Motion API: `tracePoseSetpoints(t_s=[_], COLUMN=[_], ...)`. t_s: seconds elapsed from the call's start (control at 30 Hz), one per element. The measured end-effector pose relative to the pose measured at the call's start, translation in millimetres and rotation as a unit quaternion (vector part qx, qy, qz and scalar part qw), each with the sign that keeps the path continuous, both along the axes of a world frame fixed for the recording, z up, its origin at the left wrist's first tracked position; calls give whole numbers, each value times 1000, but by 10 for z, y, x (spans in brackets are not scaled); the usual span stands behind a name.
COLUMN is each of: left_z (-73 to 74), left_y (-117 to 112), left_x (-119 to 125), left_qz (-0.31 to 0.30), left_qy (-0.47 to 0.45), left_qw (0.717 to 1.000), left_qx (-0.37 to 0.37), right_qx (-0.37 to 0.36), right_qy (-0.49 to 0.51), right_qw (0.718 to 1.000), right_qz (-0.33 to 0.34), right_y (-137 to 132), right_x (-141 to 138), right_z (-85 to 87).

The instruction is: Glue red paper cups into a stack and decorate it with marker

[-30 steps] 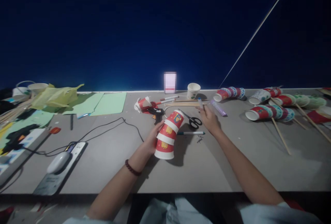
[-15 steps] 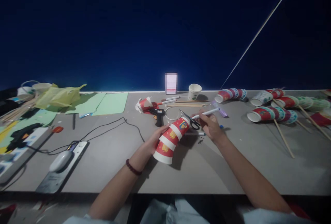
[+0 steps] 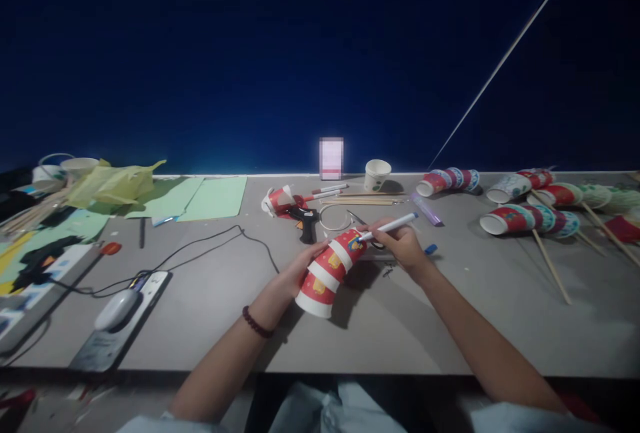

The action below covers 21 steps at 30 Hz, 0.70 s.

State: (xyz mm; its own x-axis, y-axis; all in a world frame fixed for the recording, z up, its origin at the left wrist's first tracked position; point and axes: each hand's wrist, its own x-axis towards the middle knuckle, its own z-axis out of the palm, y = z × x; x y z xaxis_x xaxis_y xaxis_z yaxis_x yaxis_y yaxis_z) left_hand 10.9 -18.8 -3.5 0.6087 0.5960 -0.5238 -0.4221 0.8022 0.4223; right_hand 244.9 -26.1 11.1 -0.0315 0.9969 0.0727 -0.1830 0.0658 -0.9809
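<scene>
The left hand (image 3: 295, 273) grips a stack of red paper cups (image 3: 330, 269) (tilted), while the right hand (image 3: 403, 246) pinches a marker (image 3: 389, 226) whose tip touches the top cup.

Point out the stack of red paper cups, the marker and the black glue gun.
stack of red paper cups (image 3: 330, 265): head view, on the middle cup's side.
marker (image 3: 400, 221): head view, on the white barrel.
black glue gun (image 3: 306, 221): head view, on its body.
</scene>
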Motion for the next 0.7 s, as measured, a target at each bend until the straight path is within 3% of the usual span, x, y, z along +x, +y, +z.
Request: tracePoseSetpoints(t_s=[0.13, 0.43, 0.7], left_z=[71, 136, 138], left_y=[-13, -32, -30], left_x=[25, 46, 38], left_qz=[-16, -34, -49], left_qy=[32, 32, 23], left_qw=[999, 999, 999], left_qx=[-25, -7, 4], right_qx=[5, 10, 9], right_qy=[-20, -25, -26], right_qw=[1000, 1000, 1000], right_qz=[2, 8, 10], right_y=[-20, -26, -43], right_x=[-6, 17, 1], right_z=[47, 52, 73])
